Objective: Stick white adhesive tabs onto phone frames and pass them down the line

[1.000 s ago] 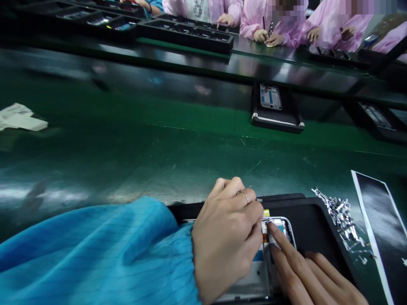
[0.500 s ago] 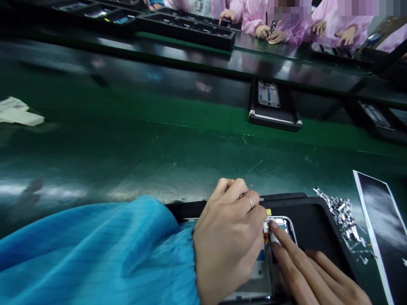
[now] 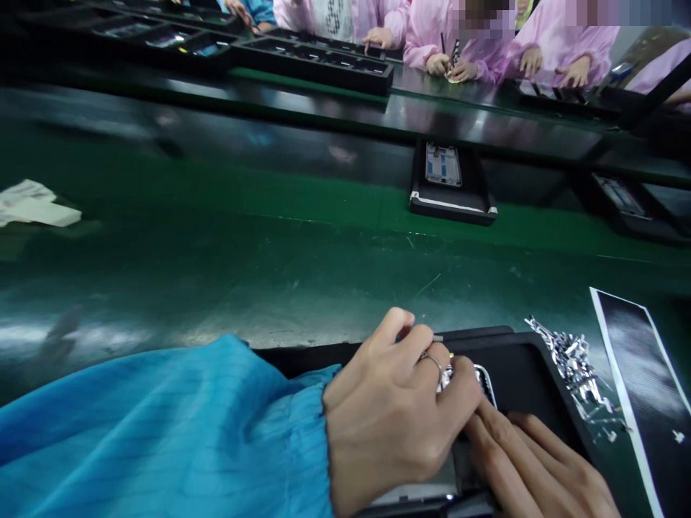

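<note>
A silver-edged device frame [image 3: 484, 381] lies in a black tray [image 3: 518, 367] at the bottom centre, mostly covered by both hands. My left hand [image 3: 399, 403], with a ring and a blue sleeve, is over the frame, its fingers curled and pressed together near the frame's upper end. Whatever those fingertips hold is hidden. My right hand [image 3: 534, 460] reaches in from the lower right, its fingertips under and against the left thumb and index finger. Its fingers lie close together, and their tips are covered.
Silver scraps [image 3: 575, 363] are piled right of the tray, beside a black sheet with white edges [image 3: 648, 381]. Farther off, another black tray [image 3: 453, 205] carries a device frame [image 3: 443, 165]. White paper [image 3: 40, 205] lies at the left. People in pink sleeves [image 3: 426, 36] work across the bench.
My left hand has shifted right, its thumb and index finger now meeting the right fingertips and covering more of the frame. The whole view has shifted slightly.
</note>
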The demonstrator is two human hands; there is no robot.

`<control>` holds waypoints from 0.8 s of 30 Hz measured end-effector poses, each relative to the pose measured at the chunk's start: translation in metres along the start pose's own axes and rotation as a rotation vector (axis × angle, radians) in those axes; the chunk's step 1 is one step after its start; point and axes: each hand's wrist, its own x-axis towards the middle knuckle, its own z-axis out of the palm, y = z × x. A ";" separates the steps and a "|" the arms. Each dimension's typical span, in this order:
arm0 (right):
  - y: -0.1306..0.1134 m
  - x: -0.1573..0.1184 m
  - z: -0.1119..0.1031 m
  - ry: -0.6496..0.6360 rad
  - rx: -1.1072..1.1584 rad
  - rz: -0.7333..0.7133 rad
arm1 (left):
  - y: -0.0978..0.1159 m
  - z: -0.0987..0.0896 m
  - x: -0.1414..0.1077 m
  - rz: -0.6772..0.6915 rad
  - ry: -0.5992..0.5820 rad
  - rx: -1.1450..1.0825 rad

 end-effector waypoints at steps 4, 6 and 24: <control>-0.001 0.000 0.001 -0.026 -0.002 0.002 | -0.003 -0.002 -0.006 0.156 0.005 0.060; -0.002 0.000 0.000 -0.042 0.008 0.011 | -0.002 -0.001 -0.008 0.184 0.016 0.063; -0.003 0.007 -0.012 -0.135 -0.089 -0.031 | -0.010 -0.005 0.001 -0.354 -0.270 -0.349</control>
